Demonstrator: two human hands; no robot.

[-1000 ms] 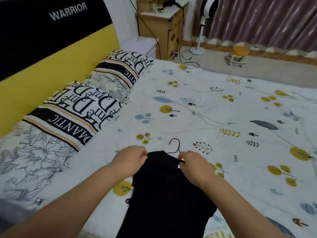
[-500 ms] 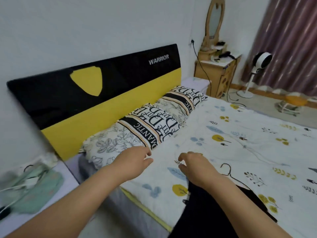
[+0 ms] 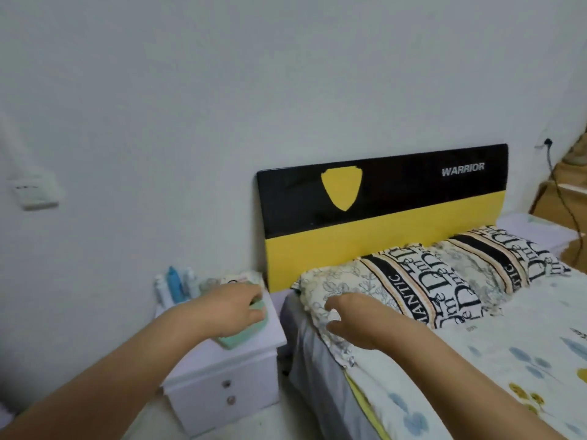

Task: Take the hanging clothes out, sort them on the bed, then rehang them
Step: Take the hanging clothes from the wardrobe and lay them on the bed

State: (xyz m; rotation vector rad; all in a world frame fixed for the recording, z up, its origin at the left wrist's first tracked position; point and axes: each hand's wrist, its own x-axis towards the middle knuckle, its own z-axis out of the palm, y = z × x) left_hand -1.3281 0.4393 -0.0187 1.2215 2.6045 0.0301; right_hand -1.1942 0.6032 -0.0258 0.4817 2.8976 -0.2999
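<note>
The bed (image 3: 495, 369) with its leaf-print quilt fills the right side. No clothes or hanger show in this view. My left hand (image 3: 233, 308) hangs in the air over the white nightstand (image 3: 219, 373), fingers loosely curled and holding nothing. My right hand (image 3: 352, 319) hovers in front of the near pillow (image 3: 374, 290) at the bed's head corner, fingers relaxed and empty.
A black and yellow headboard (image 3: 381, 211) stands against the white wall. On the nightstand lie a green box (image 3: 244, 336) and several small bottles (image 3: 174, 284). A second pillow (image 3: 495, 258) lies further right. A wooden cabinet (image 3: 568, 192) with a cable is at the far right.
Both hands let go of the black garment on its hanger and lifted off the bed. My view swung left toward the headboard and nightstand, and the garment has left the frame.
</note>
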